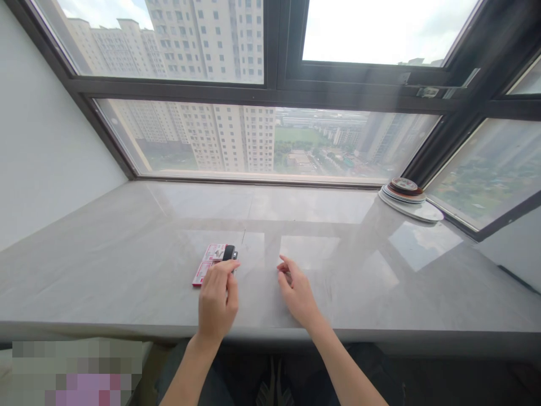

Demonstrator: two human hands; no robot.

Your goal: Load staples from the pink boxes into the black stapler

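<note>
Left hand (217, 299), fingers closed on black device (229, 252) over pink card (206, 265), right hand (298, 293) fingers loosely spread

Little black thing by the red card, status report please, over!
Left hand curled over the small black object, grip unclear. Right hand open, empty. Object at the red-and-white card's edge. Stack of plates far right, out of the way.

Left hand (217, 299) sits with fingertips at a small black device (229, 252) lying on a pink-and-white packet (207, 264) on the grey stone sill (127, 254); grip not discernible. Right hand (298, 293) is nearby, empty, fingers loosely curled. Stack of round plates (409, 198) in the far right corner.
</note>
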